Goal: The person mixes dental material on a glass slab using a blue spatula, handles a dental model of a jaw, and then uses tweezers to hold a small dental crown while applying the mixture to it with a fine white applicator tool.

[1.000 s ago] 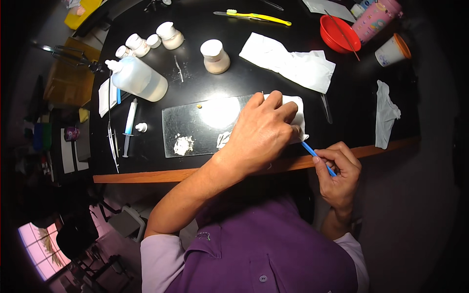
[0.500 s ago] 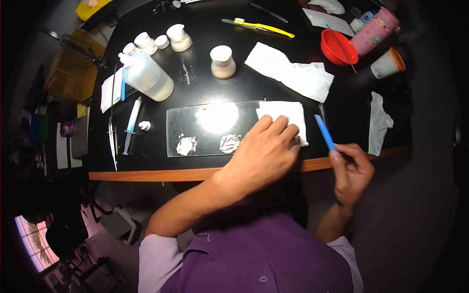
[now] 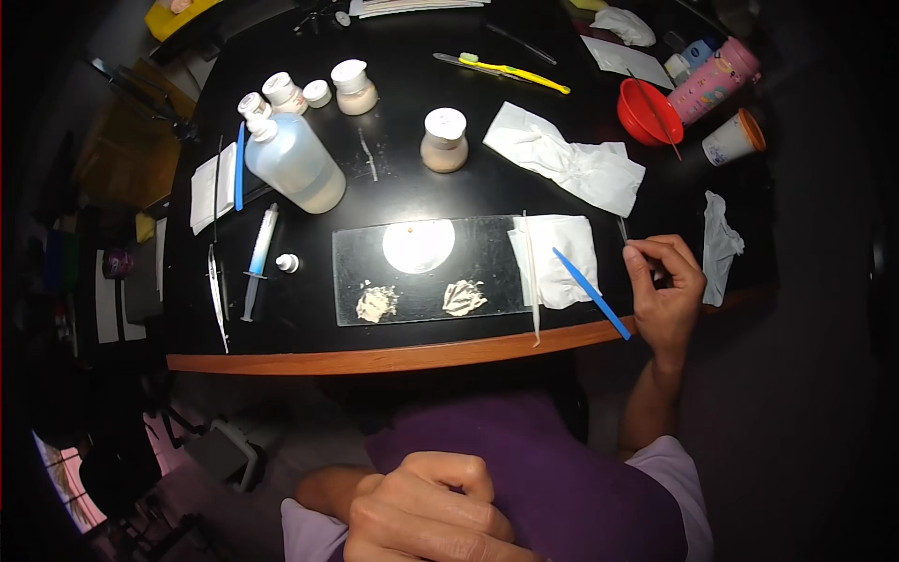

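My right hand [image 3: 667,295] pinches the end of a thin metal tool [image 3: 624,228], whose far tip lies by a crumpled white tissue [image 3: 567,159]. What kind of tool it is I cannot tell. My left hand [image 3: 431,510] is drawn back to my body with curled fingers; whatever it may hold is hidden. A flat blue plastic stick [image 3: 592,292] lies across a folded white paper [image 3: 571,239], its lower end over the table edge. Beside it rests a thin off-white stick [image 3: 533,281]. Two mounds of cream powder [image 3: 376,303] and paste [image 3: 464,298] sit on a glass slab [image 3: 361,253].
On the left stand a pump bottle [image 3: 298,164], a syringe [image 3: 261,262], a small white cap [image 3: 287,263] and tweezers [image 3: 217,300]. Behind are powder jars [image 3: 444,140] and a yellow toothbrush [image 3: 515,73]. A red bowl [image 3: 646,114], paper cup [image 3: 735,138] and pink bottle [image 3: 716,80] stand right.
My right hand has put the blue stick down on the folded paper and taken the thin metal tool. My left hand has pulled back from the paper to my body.
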